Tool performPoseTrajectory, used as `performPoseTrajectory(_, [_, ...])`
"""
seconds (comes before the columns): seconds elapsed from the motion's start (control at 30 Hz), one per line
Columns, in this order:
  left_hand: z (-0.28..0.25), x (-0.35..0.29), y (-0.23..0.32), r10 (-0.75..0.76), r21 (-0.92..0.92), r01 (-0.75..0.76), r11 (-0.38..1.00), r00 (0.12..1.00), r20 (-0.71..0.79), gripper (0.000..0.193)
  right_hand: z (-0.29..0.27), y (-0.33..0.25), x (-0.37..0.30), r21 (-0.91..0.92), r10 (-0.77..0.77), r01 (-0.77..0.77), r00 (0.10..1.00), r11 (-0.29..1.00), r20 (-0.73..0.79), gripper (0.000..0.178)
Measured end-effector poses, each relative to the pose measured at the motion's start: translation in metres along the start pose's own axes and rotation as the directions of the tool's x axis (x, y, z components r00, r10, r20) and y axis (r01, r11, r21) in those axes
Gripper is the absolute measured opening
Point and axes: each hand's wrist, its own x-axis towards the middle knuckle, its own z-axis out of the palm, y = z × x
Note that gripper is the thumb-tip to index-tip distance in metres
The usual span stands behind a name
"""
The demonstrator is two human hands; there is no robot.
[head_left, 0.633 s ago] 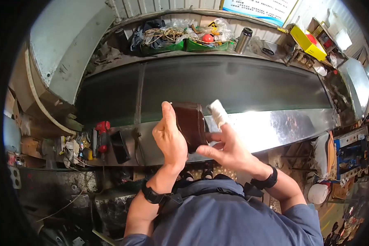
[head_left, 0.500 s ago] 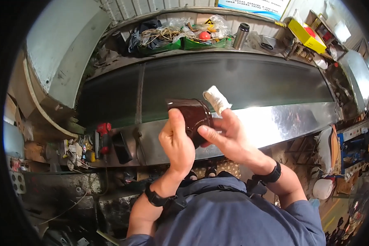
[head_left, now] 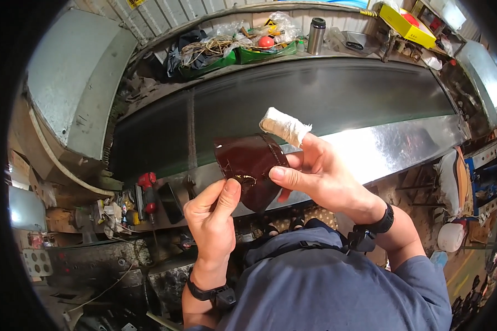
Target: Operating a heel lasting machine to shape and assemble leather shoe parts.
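Observation:
A glossy dark maroon piece of leather [head_left: 247,153], curved and with a stitched seam near its right side, is held up between my hands above the bench. My left hand [head_left: 211,218] pinches its lower left edge between thumb and fingers, beside a small gold-coloured line that I cannot make out clearly. On the right side, my right hand [head_left: 328,174] grips the piece with the thumb in front and fingers partly hidden behind. A white wrapping [head_left: 284,127] covers the raised index finger of that hand, which points away from the leather.
Beyond my hands runs a wide dark conveyor belt [head_left: 303,94] with a shiny metal edge [head_left: 389,138]. A red power tool [head_left: 148,190] and a black flat device [head_left: 174,201] lie at left. Behind the belt stand green bins [head_left: 265,54], a steel flask [head_left: 316,36] and a yellow box [head_left: 407,27].
My left hand has moved down and left, going from a grip at the leather's left side to a pinch on its lower edge. The leather has turned, showing more of its face.

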Motion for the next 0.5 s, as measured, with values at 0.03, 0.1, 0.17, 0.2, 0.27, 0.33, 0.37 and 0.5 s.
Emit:
performPoseTrajectory(0.03, [0.000, -0.001, 0.000, 0.019, 0.030, -0.018, 0.999, 1.000, -0.010, 0.015, 0.001, 0.001, -0.001, 0.011, -0.005, 0.005, 1.000, 1.000, -0.017, 0.071])
performPoseTrajectory(0.1, [-0.002, -0.004, 0.000, 0.042, 0.050, -0.041, 0.998, 0.999, -0.027, 0.017, 0.002, 0.003, -0.002, 0.048, -0.028, 0.031, 0.999, 0.998, -0.045, 0.069])
performPoseTrajectory(0.17, [-0.003, -0.006, 0.001, 0.049, 0.031, -0.048, 0.998, 0.998, -0.042, 0.018, 0.002, 0.002, -0.003, 0.050, -0.024, 0.026, 0.999, 0.998, -0.046, 0.067])
performPoseTrajectory(0.2, [-0.004, -0.007, 0.001, 0.045, -0.011, -0.046, 0.999, 0.998, -0.031, 0.018, 0.002, 0.002, -0.004, 0.042, 0.003, 0.000, 0.998, 0.999, -0.062, 0.066])
performPoseTrajectory(0.27, [-0.005, -0.008, 0.004, 0.050, -0.129, -0.048, 0.990, 0.999, 0.007, 0.018, 0.002, 0.000, -0.008, 0.099, -0.041, 0.045, 0.998, 0.994, -0.042, 0.063])
performPoseTrajectory(0.33, [-0.003, -0.010, 0.006, 0.032, -0.151, -0.030, 0.988, 0.999, 0.008, 0.015, 0.002, -0.003, -0.011, 0.135, -0.046, 0.051, 0.998, 0.990, -0.035, 0.061])
performPoseTrajectory(0.37, [-0.002, -0.011, 0.007, 0.029, -0.168, -0.030, 0.985, 1.000, -0.009, 0.013, 0.002, -0.005, -0.013, 0.147, -0.041, 0.045, 0.999, 0.988, -0.029, 0.060])
performPoseTrajectory(0.5, [0.005, -0.015, 0.009, -0.010, -0.254, -0.009, 0.967, 0.997, -0.076, 0.009, 0.003, -0.008, -0.015, 0.142, -0.048, 0.051, 0.999, 0.989, -0.025, 0.057])
